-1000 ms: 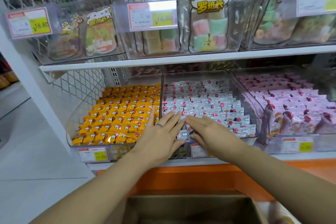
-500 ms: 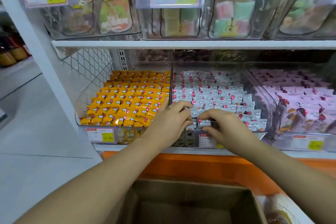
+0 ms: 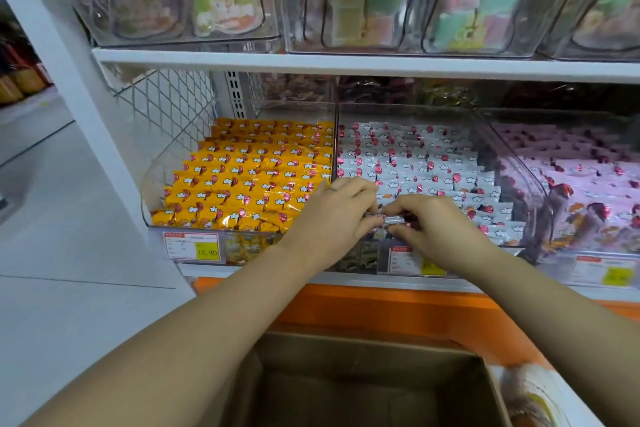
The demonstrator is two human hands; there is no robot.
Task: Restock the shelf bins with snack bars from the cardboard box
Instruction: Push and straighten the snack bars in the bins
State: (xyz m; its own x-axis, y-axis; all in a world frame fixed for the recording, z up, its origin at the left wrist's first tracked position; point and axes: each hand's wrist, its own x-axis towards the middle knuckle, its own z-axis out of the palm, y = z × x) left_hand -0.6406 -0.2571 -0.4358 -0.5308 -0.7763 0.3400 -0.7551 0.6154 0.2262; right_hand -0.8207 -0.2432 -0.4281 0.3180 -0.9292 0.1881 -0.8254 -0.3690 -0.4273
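Observation:
Three clear shelf bins stand side by side. The left bin [image 3: 152, 191] holds rows of yellow snack bars [image 3: 252, 170], the middle bin [image 3: 408, 111] white snack bars [image 3: 415, 159], the right one pink snack bars [image 3: 588, 180]. My left hand [image 3: 337, 215] and my right hand [image 3: 436, 229] meet at the front of the middle bin. Both pinch one white bar [image 3: 389, 218] between their fingertips at the front row. A ring sits on my left hand. The open cardboard box [image 3: 346, 357] is below my forearms; its inside looks dark and I see no bars in it.
An upper white shelf [image 3: 346, 62] carries clear bins of marshmallow packs. Price tags [image 3: 192, 246] hang on the bin fronts. An orange ledge [image 3: 381, 308] runs under the shelf. Grey floor lies left. A printed package [image 3: 530, 395] sits right of the box.
My hands were flat on the white bars with fingers spread; they have curled and closed on one bar at the front. The camera has tilted down and moved closer.

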